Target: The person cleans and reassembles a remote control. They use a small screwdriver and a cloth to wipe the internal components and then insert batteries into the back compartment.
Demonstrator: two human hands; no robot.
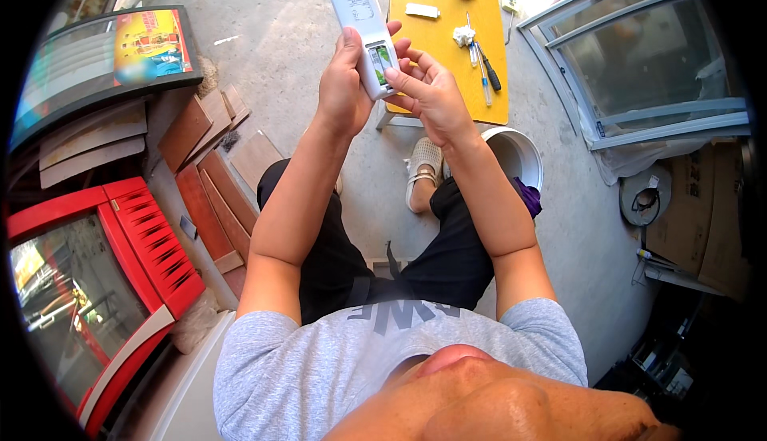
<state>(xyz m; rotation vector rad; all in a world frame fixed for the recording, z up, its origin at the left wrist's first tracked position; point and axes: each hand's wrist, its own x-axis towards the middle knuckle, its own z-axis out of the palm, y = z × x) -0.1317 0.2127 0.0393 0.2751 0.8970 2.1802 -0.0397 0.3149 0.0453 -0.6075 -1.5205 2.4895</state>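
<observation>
A white remote control (356, 11) is held up in front of me with its back toward me. Its battery compartment is uncovered, and green batteries (379, 64) lie inside. My left hand (343, 81) grips the remote along its left side, thumb on the edge. My right hand (431, 93) is at the lower right of the remote, its thumb pressed at the batteries and its other fingers behind or beside the casing. On the yellow stool beyond lies a small white cover-like piece (423, 10).
The yellow stool (447, 49) also bears a black-handled screwdriver (493, 77), thinner screwdrivers (485, 85) and crumpled white tissue (463, 36). A white bucket (523, 149) stands at my right leg. Wooden boards (212, 201) and a red-framed cabinet (148, 241) are left; framed windows (639, 57) lean right.
</observation>
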